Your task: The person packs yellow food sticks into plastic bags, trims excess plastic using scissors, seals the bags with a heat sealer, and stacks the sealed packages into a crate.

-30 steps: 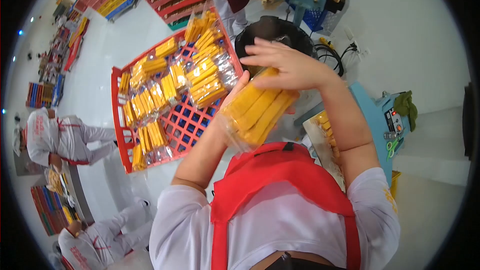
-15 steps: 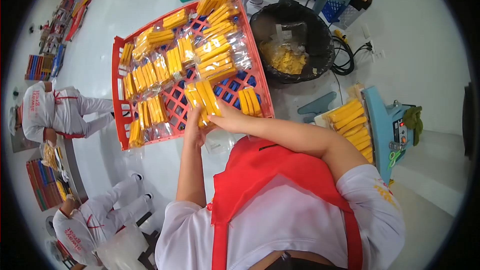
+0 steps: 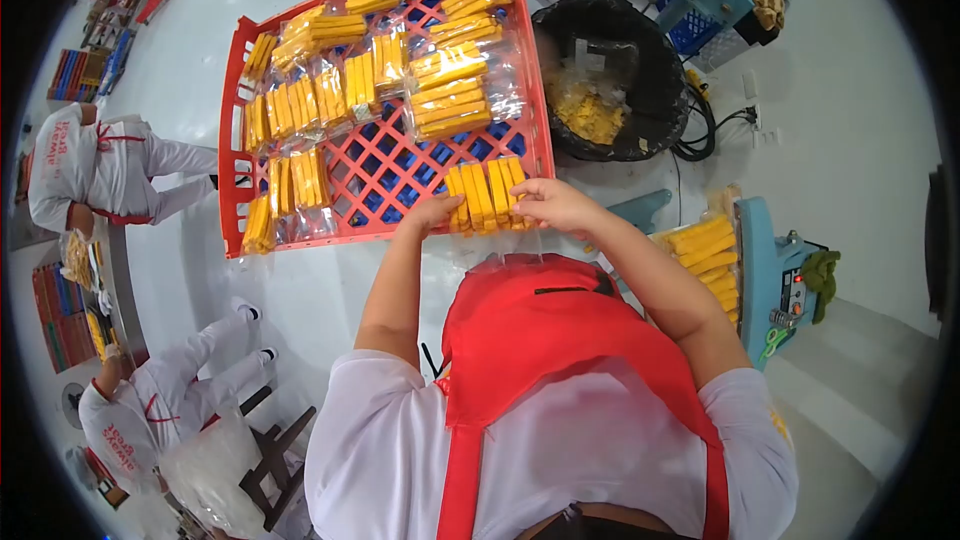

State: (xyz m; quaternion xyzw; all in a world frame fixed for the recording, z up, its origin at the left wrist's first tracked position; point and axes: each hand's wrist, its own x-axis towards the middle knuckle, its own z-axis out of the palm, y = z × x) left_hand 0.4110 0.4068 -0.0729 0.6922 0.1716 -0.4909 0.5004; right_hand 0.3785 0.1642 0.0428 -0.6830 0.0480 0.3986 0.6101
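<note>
At the near right corner of the red crate (image 3: 380,232), my two hands are on a clear bag of yellow sticks (image 3: 482,198). My left hand (image 3: 437,212) grips its left edge with bent fingers. At the right edge, my right hand (image 3: 556,206) pinches the bag between thumb and fingers. The sticks stand side by side inside the film; a second bag seems to lie against the first, but I cannot make out the border. Several more bags of yellow sticks (image 3: 450,100) lie in the crate, at its far side and along its left.
A black-lined bin (image 3: 655,90) with yellow scraps stands right of the crate. Nearer on the right, more yellow sticks (image 3: 705,255) lie beside a blue machine (image 3: 765,270). Black cables (image 3: 705,135) run by the wall. Two people (image 3: 100,165) work at the left.
My hands have moved right along the crate's near side with the bag, to where another bag lay. They are now wider apart, and crate lattice shows where the bag was held.
</note>
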